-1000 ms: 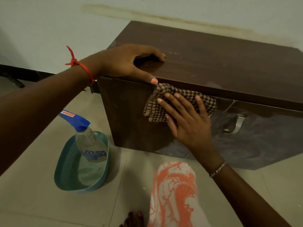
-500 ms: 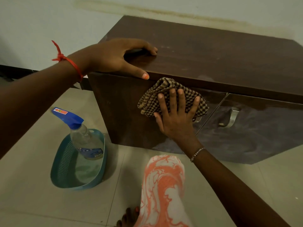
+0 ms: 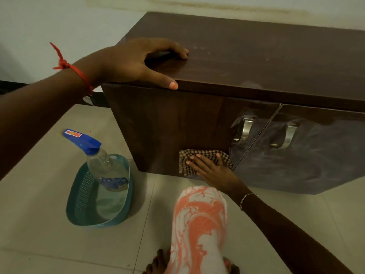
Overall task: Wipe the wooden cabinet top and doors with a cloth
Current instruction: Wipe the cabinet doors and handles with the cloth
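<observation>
The checked cloth [image 3: 207,153] is pressed flat against the lower part of the left door [image 3: 177,123] of the wooden cabinet [image 3: 256,56], a little below the centre of the frame and just above the floor. It is held there by the right hand [image 3: 213,171], whose fingers are stretched out and spread wide over the fabric, not curled round it. The left hand [image 3: 134,62] is rested on the left corner of the cabinet top, in the upper middle of the frame. Its fingers are arched with the tips on the top, the thumb is laid along the front edge, and nothing is held in it. The step in hand is judged to be the wiping of the left door. A grey haze is seen around the left handle [image 3: 244,131] and over most of the right door [image 3: 320,159], so these parts are probably not yet finished. For a good result the palm should be laid flat, so that pressure is given evenly, and the strokes should be overlapped and carried to the bottom edge and the corners. Around the handles the cloth is better folded over one finger. The spray bottle [image 3: 102,165] is stood in a teal basket [image 3: 79,194] at the lower left, well apart from the cloth, and can be taken if the haze is not removed dry.
</observation>
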